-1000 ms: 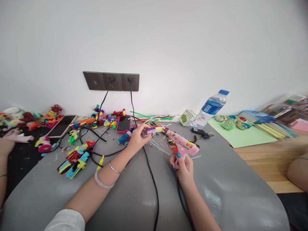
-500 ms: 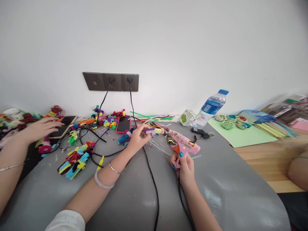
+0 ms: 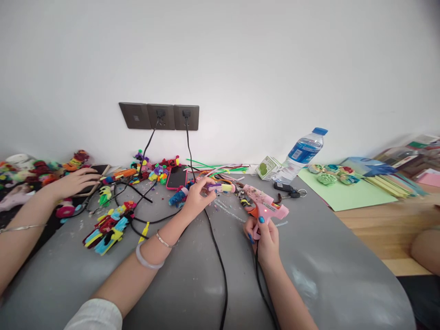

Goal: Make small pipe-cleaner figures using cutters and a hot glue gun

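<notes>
My right hand (image 3: pixel 263 238) is closed around the handle of a pink hot glue gun (image 3: pixel 261 201), its nozzle pointing up and to the left. A black cord (image 3: pixel 260 279) runs down from the handle. My left hand (image 3: pixel 200 196) pinches a small purple-and-yellow pipe cleaner piece (image 3: pixel 220 188) between thumb and fingers, a little left of the nozzle. Craft scraps lie around the nozzle, and a blue fuzzy pipe cleaner piece (image 3: pixel 177 197) rests just left of my left hand. Strands of clear glue (image 3: pixel 230 211) show on the grey table (image 3: pixel 192 284) between my hands.
Another person's hand (image 3: pixel 75 183) lies over a phone (image 3: pixel 99 172) at the left. Pipe cleaner figures (image 3: pixel 110 229) and cords spread nearby. A pink phone (image 3: pixel 176 177), a water bottle (image 3: pixel 300 153), a small box (image 3: pixel 266 167), a key fob (image 3: pixel 288 189) and green paper (image 3: pixel 343 192) stand or lie further back.
The glue gun in my right hand has shifted slightly right. The other person's hand at the left has moved right, further over the phone. My left hand stays nearly still.
</notes>
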### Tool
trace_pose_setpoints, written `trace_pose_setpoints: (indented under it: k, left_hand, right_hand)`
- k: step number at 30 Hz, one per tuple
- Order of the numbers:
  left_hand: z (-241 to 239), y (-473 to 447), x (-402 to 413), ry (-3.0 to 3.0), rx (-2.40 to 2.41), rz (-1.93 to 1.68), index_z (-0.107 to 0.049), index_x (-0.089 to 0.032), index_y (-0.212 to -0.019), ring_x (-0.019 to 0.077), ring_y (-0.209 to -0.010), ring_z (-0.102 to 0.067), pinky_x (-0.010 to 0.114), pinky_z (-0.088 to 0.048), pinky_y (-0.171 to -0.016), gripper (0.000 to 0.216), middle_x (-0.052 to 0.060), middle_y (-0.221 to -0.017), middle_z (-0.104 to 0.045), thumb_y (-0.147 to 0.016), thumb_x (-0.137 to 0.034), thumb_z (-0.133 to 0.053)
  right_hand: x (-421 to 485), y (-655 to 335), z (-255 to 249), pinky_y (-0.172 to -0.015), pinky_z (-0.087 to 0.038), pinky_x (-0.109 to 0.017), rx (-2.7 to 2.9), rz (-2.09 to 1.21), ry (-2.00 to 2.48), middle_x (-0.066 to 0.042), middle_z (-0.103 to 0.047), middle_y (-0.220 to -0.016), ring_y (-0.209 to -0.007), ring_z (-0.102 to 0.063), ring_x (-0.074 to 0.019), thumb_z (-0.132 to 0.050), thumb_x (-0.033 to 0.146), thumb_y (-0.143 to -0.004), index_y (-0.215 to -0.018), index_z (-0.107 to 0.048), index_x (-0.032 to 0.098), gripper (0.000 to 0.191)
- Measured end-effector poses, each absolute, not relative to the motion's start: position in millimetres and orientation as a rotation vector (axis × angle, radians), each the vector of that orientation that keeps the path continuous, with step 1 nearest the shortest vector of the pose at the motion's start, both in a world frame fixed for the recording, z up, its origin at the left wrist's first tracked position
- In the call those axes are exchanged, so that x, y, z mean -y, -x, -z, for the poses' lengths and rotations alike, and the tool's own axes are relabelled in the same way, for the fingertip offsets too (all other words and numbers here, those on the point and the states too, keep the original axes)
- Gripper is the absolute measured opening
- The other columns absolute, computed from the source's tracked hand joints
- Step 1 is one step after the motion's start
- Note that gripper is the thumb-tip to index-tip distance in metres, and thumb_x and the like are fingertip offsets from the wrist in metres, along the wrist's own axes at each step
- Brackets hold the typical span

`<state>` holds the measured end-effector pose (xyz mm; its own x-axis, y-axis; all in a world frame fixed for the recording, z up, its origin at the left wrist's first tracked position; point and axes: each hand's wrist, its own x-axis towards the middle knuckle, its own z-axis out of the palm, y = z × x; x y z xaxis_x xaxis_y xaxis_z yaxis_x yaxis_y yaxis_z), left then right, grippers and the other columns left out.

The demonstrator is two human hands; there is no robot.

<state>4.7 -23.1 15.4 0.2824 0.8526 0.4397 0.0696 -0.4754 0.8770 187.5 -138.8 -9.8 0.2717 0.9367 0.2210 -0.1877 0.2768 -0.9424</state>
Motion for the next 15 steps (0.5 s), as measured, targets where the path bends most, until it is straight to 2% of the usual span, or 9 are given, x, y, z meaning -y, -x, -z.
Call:
trace_pose_setpoints:
  k: [5,15]
  left_hand:
    - [-15.7,-5.0,23.5,-1.772,-0.837,-1.285,-0.057,-0.019,-0.092,0.0118,-0.069,-0.056,0.021,-0.053,-0.062,0.015,0.001,-0.081,-0.056,-0.077,-0.02,-0.056]
    - [-15.1,-4.8,23.5,-1.779,-0.83,-1.291,-0.058,-0.019,-0.092,0.0118,-0.069,-0.056,0.022,-0.053,-0.065,0.014,0.001,-0.081,-0.056,-0.078,-0.021,-0.056]
  right_hand:
    - [138.8,-187.2,9.4,-0.045,-0.021,-0.024,0.974,-0.937,0.979,0.007,-0.043,-0.046,-0.042,-0.032,-0.009,-0.053,0.054,-0.092,-0.095,-0.06,0.018,0.037]
    - [140.4,-187.0,6.7,-0.043,-0.021,-0.022,0.9,-0.963,0.967,0.007,-0.045,-0.046,-0.04,-0.033,-0.0082,-0.052,0.054,-0.092,-0.103,-0.062,0.017,0.041]
